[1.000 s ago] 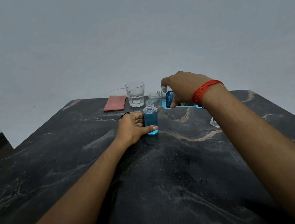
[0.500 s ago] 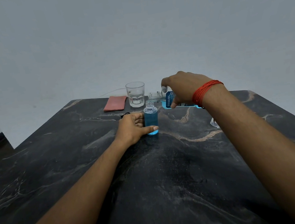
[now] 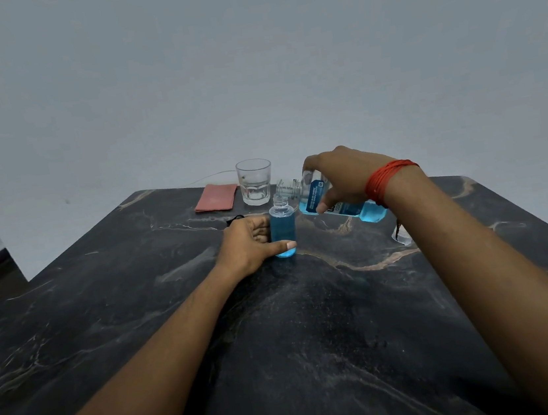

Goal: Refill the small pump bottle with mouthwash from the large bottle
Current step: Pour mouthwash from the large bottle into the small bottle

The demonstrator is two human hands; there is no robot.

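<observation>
The small clear bottle (image 3: 282, 227) stands upright on the dark marble table (image 3: 314, 323), uncapped and filled with blue liquid up to its shoulder. My left hand (image 3: 248, 241) grips its body from the left. My right hand (image 3: 341, 173) holds the large mouthwash bottle (image 3: 341, 204) tipped on its side, its open threaded neck just above and right of the small bottle's mouth. The blue liquid lies toward the large bottle's base. I cannot make out a stream between them.
An empty drinking glass (image 3: 255, 182) stands behind the small bottle, with a pink folded cloth (image 3: 216, 198) to its left. A small clear object (image 3: 401, 236) lies right of my right forearm. A dark item (image 3: 233, 219) peeks out behind my left hand.
</observation>
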